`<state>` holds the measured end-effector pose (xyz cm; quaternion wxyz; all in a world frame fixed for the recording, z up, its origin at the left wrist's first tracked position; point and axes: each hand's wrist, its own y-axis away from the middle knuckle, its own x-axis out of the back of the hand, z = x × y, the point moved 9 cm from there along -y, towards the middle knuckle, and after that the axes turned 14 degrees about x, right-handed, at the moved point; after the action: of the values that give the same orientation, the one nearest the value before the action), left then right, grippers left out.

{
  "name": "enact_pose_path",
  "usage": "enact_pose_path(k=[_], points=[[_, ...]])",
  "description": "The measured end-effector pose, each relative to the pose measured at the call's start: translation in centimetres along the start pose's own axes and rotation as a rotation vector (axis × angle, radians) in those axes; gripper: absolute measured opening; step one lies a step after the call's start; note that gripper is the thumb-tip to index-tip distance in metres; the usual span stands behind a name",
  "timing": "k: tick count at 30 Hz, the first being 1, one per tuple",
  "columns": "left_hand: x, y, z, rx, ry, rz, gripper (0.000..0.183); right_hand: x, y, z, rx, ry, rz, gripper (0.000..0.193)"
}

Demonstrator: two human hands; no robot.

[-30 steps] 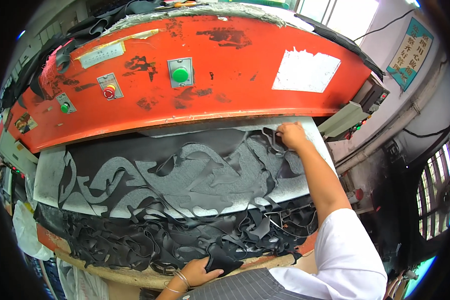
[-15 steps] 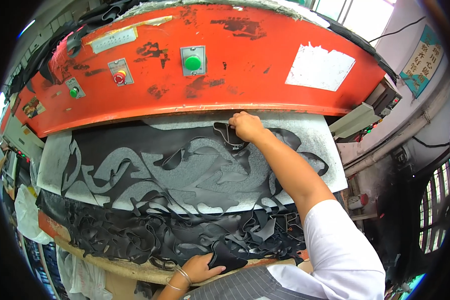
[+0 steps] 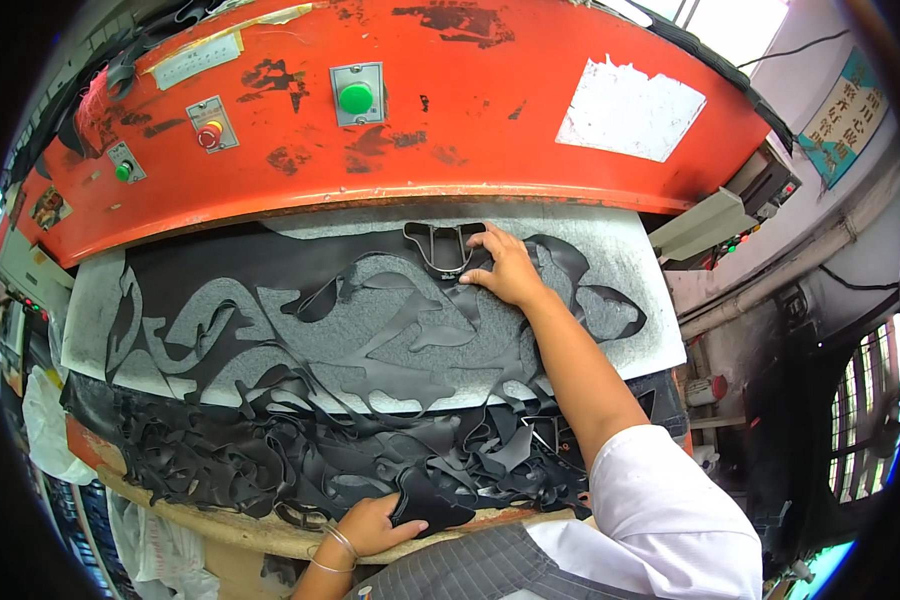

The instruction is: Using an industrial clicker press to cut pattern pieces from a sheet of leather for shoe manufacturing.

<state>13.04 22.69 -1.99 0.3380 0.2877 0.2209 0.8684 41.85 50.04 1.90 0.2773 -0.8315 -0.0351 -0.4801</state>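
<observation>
Near the far edge of a dark leather sheet, my right hand grips the right side of a cutting die. The die is a thin-walled metal outline with cross bars, wide at the far end and rounded at the near end. It sits level on or just over the sheet; contact cannot be made out. Curved openings in the sheet show the pale grey board below. At the near edge, my left hand is closed on dark cut leather pieces, thumb on top.
A red press beam with a green button and a red button spans the far side. Tangled leather scraps lie along the near edge. A control box juts out at the right.
My right hand has turned the die from tilted to level, with its outline now facing up. My left hand keeps its hold on the leather pieces. The whole view has shifted slightly.
</observation>
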Motion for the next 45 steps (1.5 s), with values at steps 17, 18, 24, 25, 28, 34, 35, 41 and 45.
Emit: enact_pose_path(k=[17, 18, 24, 25, 28, 34, 35, 41, 45], points=[[0.5, -0.4, -1.7, 0.049, 0.116, -0.104, 0.047, 0.6, -0.5, -1.3, 0.043, 0.107, 0.057, 0.047], [1.1, -0.2, -2.1, 0.038, 0.239, -0.099, 0.050, 0.7, -0.6, -1.7, 0.046, 0.129, 0.036, 0.054], [19.8, 2.5, -2.5, -0.220, 0.675, 0.597, 0.041, 5.5, -1.8, -9.3, 0.045, 0.247, 0.195, 0.068], [24.0, 2.0, -2.1, -0.292, 0.699, 0.672, 0.035, 6.3, -2.4, -11.0, 0.080, 0.256, 0.222, 0.066], [36.8, 2.4, -8.3, -0.312, 0.663, 1.251, 0.041, 6.3, -7.5, -19.4, 0.221, 0.139, 0.294, 0.055], [51.0, 4.4, -7.5, -0.236, 0.491, 1.678, 0.043, 7.4, -13.8, -23.4, 0.022, 0.096, 0.463, 0.040], [54.5, 5.3, -8.0, -0.179, 0.393, 1.639, 0.043, 7.6, -15.0, -24.6, 0.029, 0.084, 0.461, 0.040], [51.1, 10.2, -7.8, -0.325, 0.374, 1.255, 0.043, 9.6, -12.4, -23.3, -0.109, -0.126, 0.343, 0.034], [31.6, 10.4, -4.4, 0.023, 0.264, 0.783, 0.046, 11.3, -5.8, -20.2, -0.150, -0.146, 0.321, 0.030]])
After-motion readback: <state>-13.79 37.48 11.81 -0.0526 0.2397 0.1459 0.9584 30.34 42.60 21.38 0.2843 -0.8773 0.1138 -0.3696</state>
